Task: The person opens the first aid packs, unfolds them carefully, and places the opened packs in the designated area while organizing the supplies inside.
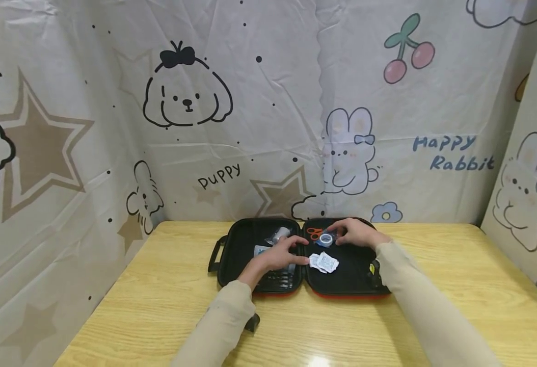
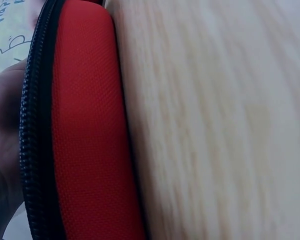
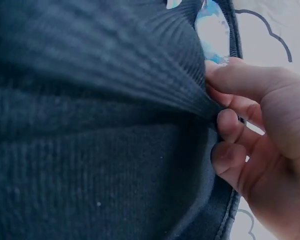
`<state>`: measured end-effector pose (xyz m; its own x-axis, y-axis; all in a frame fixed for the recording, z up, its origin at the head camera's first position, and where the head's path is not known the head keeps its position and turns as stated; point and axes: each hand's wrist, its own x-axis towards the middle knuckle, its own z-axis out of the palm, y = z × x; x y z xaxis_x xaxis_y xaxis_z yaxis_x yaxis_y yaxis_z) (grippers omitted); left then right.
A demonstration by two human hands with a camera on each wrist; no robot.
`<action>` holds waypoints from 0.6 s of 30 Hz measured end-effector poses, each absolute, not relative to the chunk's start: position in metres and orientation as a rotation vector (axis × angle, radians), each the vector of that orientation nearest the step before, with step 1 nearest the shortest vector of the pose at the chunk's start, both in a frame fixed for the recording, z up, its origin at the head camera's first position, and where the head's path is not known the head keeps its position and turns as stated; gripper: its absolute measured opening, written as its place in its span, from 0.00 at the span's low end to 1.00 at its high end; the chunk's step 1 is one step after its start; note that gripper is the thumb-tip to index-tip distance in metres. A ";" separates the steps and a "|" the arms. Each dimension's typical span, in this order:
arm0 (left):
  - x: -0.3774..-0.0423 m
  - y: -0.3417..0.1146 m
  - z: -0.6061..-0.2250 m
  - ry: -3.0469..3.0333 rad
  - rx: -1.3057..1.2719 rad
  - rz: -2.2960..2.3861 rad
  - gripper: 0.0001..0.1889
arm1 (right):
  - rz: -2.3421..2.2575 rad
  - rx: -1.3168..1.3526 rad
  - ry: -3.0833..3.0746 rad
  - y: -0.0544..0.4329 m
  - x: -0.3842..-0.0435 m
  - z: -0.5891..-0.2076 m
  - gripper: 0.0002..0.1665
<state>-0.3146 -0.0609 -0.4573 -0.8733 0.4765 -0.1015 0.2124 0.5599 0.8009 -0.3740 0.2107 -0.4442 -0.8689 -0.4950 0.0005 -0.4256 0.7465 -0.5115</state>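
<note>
An unfolded first-aid-style case, black inside with a red shell, lies on the table. My left hand reaches over its middle, fingers spread. Its thumb tip is right at some crumpled white packets on the right half. At the far side of that half, my right hand pinches the black ribbed lining fabric, pulling it into folds. A roll of tape in clear plastic sits beside those fingertips, with orange-handled scissors to its left.
The left half holds a white roll in clear wrap, a pale card and slim wrapped items. A black handle juts out left. The wooden table meets a printed cloth behind.
</note>
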 end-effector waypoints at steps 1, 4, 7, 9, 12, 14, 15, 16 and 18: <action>-0.315 -0.061 -0.457 2.489 0.565 1.221 0.27 | -0.749 -0.747 2.811 0.211 -0.374 -0.444 0.22; -0.315 -0.060 -0.457 2.483 0.562 1.224 0.27 | -0.756 -0.716 2.817 0.212 -0.375 -0.445 0.17; -0.315 -0.061 -0.456 2.481 0.561 1.227 0.27 | -0.814 -0.685 2.813 0.215 -0.377 -0.445 0.14; -0.315 -0.060 -0.456 2.477 0.559 1.229 0.27 | -0.880 -0.617 2.793 0.217 -0.377 -0.445 0.14; -0.314 -0.059 -0.456 2.476 0.557 1.222 0.27 | -0.962 -0.580 2.796 0.222 -0.374 -0.445 0.14; -0.314 -0.059 -0.457 2.474 0.557 1.222 0.27 | -1.033 -0.562 2.794 0.223 -0.370 -0.443 0.14; -0.314 -0.059 -0.457 2.472 0.557 1.225 0.27 | -1.063 -0.576 2.796 0.224 -0.369 -0.442 0.14; -0.313 -0.059 -0.456 2.471 0.558 1.230 0.27 | -1.094 -0.584 2.797 0.224 -0.366 -0.439 0.14; -0.313 -0.060 -0.455 2.469 0.560 1.241 0.27 | -1.144 -0.600 2.792 0.225 -0.364 -0.435 0.14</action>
